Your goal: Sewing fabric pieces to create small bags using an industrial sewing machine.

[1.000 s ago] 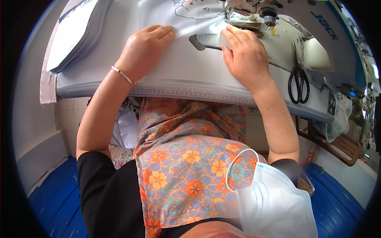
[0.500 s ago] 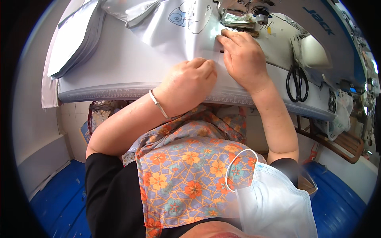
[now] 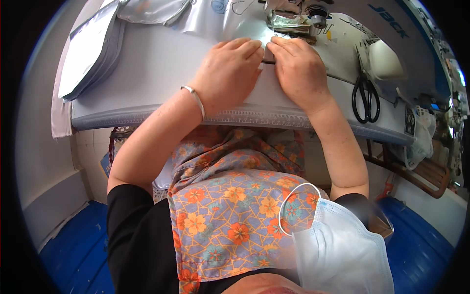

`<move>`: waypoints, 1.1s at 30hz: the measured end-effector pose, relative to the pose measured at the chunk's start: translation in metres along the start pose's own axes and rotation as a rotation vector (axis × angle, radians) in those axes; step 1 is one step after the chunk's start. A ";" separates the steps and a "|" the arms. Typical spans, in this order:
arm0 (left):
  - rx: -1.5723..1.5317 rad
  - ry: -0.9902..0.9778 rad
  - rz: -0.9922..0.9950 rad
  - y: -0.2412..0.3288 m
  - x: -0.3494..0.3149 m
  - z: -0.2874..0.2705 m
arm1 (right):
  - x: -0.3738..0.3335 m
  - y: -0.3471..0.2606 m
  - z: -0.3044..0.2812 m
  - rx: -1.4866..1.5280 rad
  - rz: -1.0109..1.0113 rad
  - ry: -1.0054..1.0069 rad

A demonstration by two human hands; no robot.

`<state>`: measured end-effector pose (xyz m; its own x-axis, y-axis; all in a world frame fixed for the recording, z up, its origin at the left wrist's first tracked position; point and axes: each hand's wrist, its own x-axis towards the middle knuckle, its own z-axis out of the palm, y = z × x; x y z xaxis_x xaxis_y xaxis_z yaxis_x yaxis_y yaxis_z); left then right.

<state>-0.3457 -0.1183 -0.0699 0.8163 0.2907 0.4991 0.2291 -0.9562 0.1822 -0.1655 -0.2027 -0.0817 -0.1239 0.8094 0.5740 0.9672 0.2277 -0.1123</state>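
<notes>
A shiny silvery-white sheet (image 3: 205,22) with a blue printed drawing lies on the sewing machine table, close to the needle area. My left hand (image 3: 229,73), a bangle on its wrist, is closed with fingers pressed together at the sheet's near edge. Beside it, my right hand (image 3: 299,73) has its fingertips closed down on the sheet's right end. The two hands' fingertips almost meet; the thumbs and the gripped edge are mostly hidden. Just beyond my right hand is the sewing machine's head (image 3: 318,18).
Black-handled scissors (image 3: 366,100) lie to the right on the machine bed. A stack of silvery cut pieces (image 3: 93,51) sits at the far left, beside a folded silvery piece (image 3: 154,11). A ruler strip (image 3: 156,115) runs along the table's front edge. A plastic bag (image 3: 420,137) hangs at right.
My left hand has moved forward and straightened its fingers somewhat, coming alongside my right. The sheet has slid away from me, with less of it showing. My right hand has barely moved.
</notes>
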 end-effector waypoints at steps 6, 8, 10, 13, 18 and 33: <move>0.074 0.000 0.035 -0.030 0.014 0.006 | 0.005 -0.004 -0.003 -0.007 0.010 -0.015; 0.077 -0.003 0.019 -0.047 0.016 0.009 | 0.005 -0.004 -0.002 -0.004 0.015 -0.024; 0.272 -0.056 0.157 -0.067 0.018 0.002 | 0.005 -0.004 -0.002 -0.020 0.010 -0.015; 0.523 -0.215 -0.003 -0.099 0.010 -0.005 | 0.005 -0.006 -0.004 -0.017 0.011 -0.025; 0.569 -0.141 -0.050 -0.119 -0.012 -0.030 | 0.002 -0.005 -0.004 -0.004 0.029 -0.038; 0.216 -0.293 0.126 0.059 -0.036 -0.057 | 0.001 -0.003 -0.001 0.090 -0.027 0.001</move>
<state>-0.3923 -0.1829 -0.0287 0.9551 0.1778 0.2369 0.1979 -0.9781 -0.0638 -0.1678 -0.2031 -0.0797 -0.1492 0.8021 0.5783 0.9397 0.2971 -0.1696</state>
